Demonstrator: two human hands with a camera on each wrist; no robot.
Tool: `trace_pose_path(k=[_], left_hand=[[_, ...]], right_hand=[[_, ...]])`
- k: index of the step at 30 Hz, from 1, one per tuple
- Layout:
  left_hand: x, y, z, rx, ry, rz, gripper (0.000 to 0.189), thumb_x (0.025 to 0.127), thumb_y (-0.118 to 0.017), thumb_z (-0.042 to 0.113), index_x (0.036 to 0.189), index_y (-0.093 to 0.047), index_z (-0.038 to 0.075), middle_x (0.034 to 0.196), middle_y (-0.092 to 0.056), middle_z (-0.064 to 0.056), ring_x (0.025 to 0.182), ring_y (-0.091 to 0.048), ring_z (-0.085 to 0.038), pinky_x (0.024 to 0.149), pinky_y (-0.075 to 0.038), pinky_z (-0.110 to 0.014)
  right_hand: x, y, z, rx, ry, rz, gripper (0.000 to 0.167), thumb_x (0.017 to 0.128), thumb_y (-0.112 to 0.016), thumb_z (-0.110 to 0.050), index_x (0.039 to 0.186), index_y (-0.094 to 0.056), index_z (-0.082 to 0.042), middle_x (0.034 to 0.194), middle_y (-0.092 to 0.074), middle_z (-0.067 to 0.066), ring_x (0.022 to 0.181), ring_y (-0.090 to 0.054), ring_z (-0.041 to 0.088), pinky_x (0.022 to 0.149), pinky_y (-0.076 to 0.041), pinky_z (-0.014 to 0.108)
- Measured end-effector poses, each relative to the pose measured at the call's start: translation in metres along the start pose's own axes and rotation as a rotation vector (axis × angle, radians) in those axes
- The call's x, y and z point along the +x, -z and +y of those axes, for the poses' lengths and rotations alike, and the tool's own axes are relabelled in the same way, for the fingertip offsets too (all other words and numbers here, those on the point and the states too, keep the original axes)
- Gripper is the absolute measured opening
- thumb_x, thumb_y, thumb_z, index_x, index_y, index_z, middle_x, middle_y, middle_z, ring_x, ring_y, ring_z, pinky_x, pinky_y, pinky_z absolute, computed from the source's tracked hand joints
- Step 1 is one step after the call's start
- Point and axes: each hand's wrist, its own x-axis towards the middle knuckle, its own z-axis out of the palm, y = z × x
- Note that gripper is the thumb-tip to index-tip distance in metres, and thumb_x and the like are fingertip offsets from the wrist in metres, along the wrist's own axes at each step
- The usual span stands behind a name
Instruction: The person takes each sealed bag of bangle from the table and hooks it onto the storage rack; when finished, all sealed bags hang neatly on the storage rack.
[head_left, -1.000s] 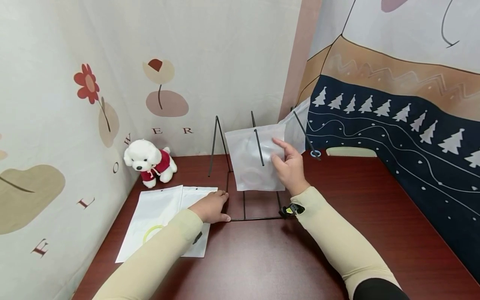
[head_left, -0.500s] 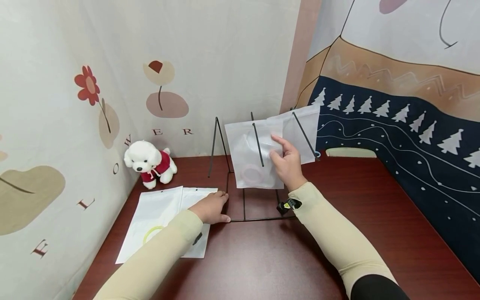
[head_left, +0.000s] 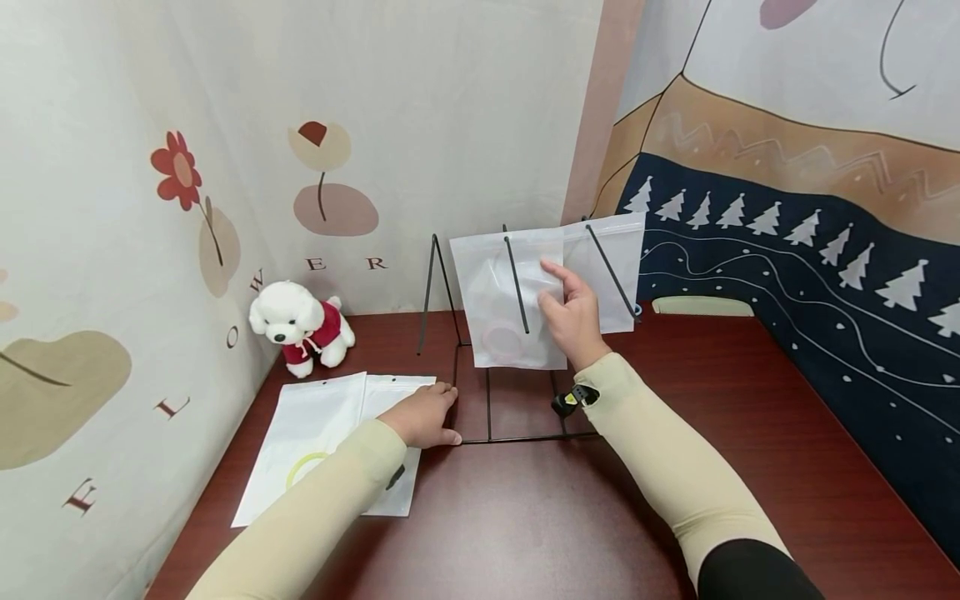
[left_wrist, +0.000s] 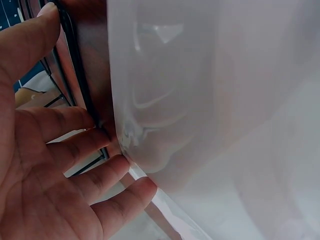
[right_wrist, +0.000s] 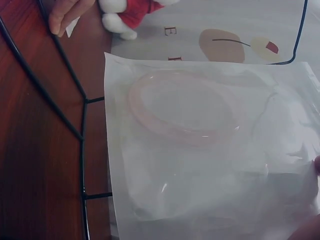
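A black wire display rack (head_left: 489, 404) stands on the table. On its middle prong hangs a white zip bag (head_left: 480, 292) with a clear front and a pink bangle (right_wrist: 185, 139) inside. My right hand (head_left: 573, 321) grips this bag by its right side, thumb and index finger in front; the other fingers are partly hidden. My left hand (head_left: 422, 414) rests at the rack's front left corner, its fairly straight fingers (left_wrist: 80, 150) touching the wire. Another white bag (head_left: 617, 275) hangs on the right prong. The left prong (head_left: 424, 300) carries nothing.
Two overlapping white bags (head_left: 322, 417) lie on the table left of the rack, a yellow-green ring (head_left: 300, 467) showing in one. A white plush dog (head_left: 288, 312) in red sits behind them. A pale green comb-like object (head_left: 701, 306) lies at the back right.
The right hand has moved slightly up and back, raising the bag along the middle prong. The bag on the right prong has swung forward and rightward. The left hand has stayed put.
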Motion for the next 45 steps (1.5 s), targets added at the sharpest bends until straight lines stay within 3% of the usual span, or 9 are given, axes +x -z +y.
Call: trace_pose_path(k=[12,14,21,27,35,38,45], left_hand=[[-0.001,0.001,0.002,-0.006,-0.003,0.006,0.087,0.094,-0.08,0.043,0.156,-0.045,-0.006,0.162,-0.041,-0.026,0.15,-0.039,-0.048,0.123,-0.037,-0.053],[0.0,0.001,0.001,-0.006,0.001,0.004,0.087,0.094,-0.08,0.044,0.157,-0.044,-0.005,0.163,-0.041,-0.026,0.15,-0.039,-0.048,0.123,-0.037,-0.053],[-0.001,0.001,0.002,-0.008,0.016,-0.004,0.087,0.095,-0.079,0.045,0.158,-0.043,-0.003,0.164,-0.039,-0.024,0.152,-0.037,-0.047,0.124,-0.036,-0.052],[-0.002,0.002,0.002,-0.007,0.018,-0.008,0.087,0.094,-0.08,0.044,0.158,-0.043,-0.004,0.164,-0.039,-0.025,0.152,-0.037,-0.047,0.124,-0.036,-0.052],[-0.003,0.002,0.004,-0.005,0.008,0.0,0.087,0.094,-0.08,0.044,0.157,-0.044,-0.005,0.163,-0.041,-0.026,0.151,-0.038,-0.047,0.124,-0.037,-0.052],[-0.003,0.002,0.003,-0.001,0.008,0.0,0.087,0.094,-0.08,0.043,0.156,-0.045,-0.006,0.163,-0.041,-0.026,0.151,-0.038,-0.047,0.124,-0.037,-0.052],[-0.003,0.003,0.004,0.0,0.011,-0.01,0.087,0.095,-0.079,0.044,0.158,-0.043,-0.005,0.164,-0.039,-0.026,0.152,-0.037,-0.047,0.124,-0.036,-0.052]], right_hand=[[0.011,-0.002,0.003,-0.002,-0.012,-0.011,0.053,0.092,-0.062,0.006,0.143,-0.066,-0.007,0.147,-0.064,0.011,0.106,-0.057,0.02,0.072,-0.043,0.019],[0.011,-0.001,0.005,0.006,-0.002,-0.017,0.053,0.091,-0.061,0.006,0.142,-0.067,-0.007,0.147,-0.064,0.011,0.107,-0.058,0.019,0.075,-0.045,0.019],[0.002,-0.002,-0.025,0.03,-0.055,-0.061,0.053,0.094,-0.059,0.012,0.146,-0.059,0.003,0.153,-0.056,0.02,0.121,-0.058,0.028,0.091,-0.046,0.018],[0.009,0.0,0.004,0.065,-0.033,-0.093,0.054,0.095,-0.061,0.01,0.149,-0.057,0.001,0.153,-0.056,0.02,0.126,-0.058,0.03,0.092,-0.048,0.018],[0.006,0.008,0.008,0.095,-0.021,-0.13,0.052,0.095,-0.066,0.008,0.146,-0.059,-0.002,0.149,-0.058,0.017,0.126,-0.057,0.026,0.096,-0.049,0.022],[0.004,0.011,0.008,0.07,-0.046,-0.137,0.05,0.096,-0.068,0.004,0.145,-0.059,-0.004,0.147,-0.058,0.016,0.122,-0.059,0.023,0.093,-0.051,0.023],[-0.001,0.018,0.009,0.004,-0.093,-0.145,0.049,0.099,-0.067,0.002,0.146,-0.057,-0.003,0.144,-0.059,0.021,0.1,-0.06,0.023,0.072,-0.05,0.02]])
